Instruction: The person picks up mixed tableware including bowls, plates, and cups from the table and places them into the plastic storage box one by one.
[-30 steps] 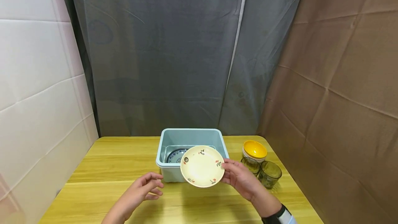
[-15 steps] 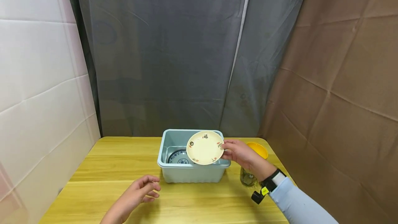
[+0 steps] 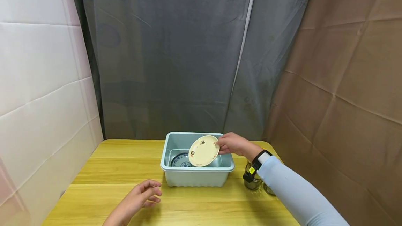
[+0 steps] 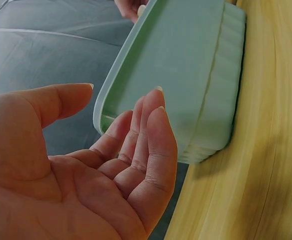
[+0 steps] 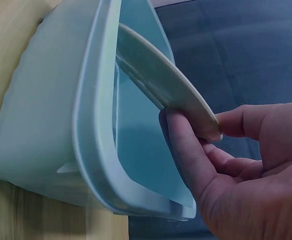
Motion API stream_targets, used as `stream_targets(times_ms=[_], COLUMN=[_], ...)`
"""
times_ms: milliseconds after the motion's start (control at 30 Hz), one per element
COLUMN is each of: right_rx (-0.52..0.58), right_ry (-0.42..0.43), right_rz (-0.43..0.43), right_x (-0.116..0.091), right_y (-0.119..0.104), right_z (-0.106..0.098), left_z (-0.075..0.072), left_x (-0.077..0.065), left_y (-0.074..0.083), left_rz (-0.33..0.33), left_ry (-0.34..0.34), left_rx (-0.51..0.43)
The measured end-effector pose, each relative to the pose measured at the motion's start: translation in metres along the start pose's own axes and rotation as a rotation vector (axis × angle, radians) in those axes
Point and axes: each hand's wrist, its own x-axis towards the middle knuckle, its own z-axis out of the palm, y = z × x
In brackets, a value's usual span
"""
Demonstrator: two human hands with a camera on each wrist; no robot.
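My right hand pinches the right edge of a cream plate with small printed figures, thumb on one face and fingers on the other. Tilted, the plate hangs in the mouth of a light blue plastic tub; in the right wrist view its far edge dips inside the rim. A blue-and-white patterned plate lies on the tub's floor, partly covered by the cream one. Left of the tub, my left hand hovers with loosely bent fingers and holds nothing, its palm bare.
Dark green glasses stand right of the tub, mostly behind my right forearm. A sliver of yellow bowl shows behind the wrist. The wooden table ends at a grey curtain, with a brown cloth wall on the right.
My right hand has carried the cream plate up, away from me and into the tub's opening, tilting it more steeply. The left hand has barely moved.
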Motion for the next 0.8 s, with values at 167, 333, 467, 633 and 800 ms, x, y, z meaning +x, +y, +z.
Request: stream_targets(times_ms=[167,333,467,633,800], right_rx=[-0.042,-0.094,-0.148,-0.277,-0.333], right_ry=[0.014,0.015,-0.001,-0.014,-0.041], right_rz=[0.042,0.088,0.098,0.125,0.162], right_x=[0.015,0.031,0.041,0.047,0.053], right_y=[-0.002,-0.003,-0.005,-0.011,-0.013], right_z=[0.006,0.008,0.009,0.012,0.015], left_z=[-0.001,-0.001,-0.001,-0.001,-0.002], left_x=[0.001,0.002,0.002,0.002,0.002], left_y=[-0.001,-0.002,-0.003,-0.003,-0.002], left_rz=[-0.005,0.000,0.003,-0.012,-0.016], left_ry=[-0.007,-0.005,-0.008,-0.001,0.001], left_rx=[-0.012,-0.008,-0.007,-0.013,-0.014])
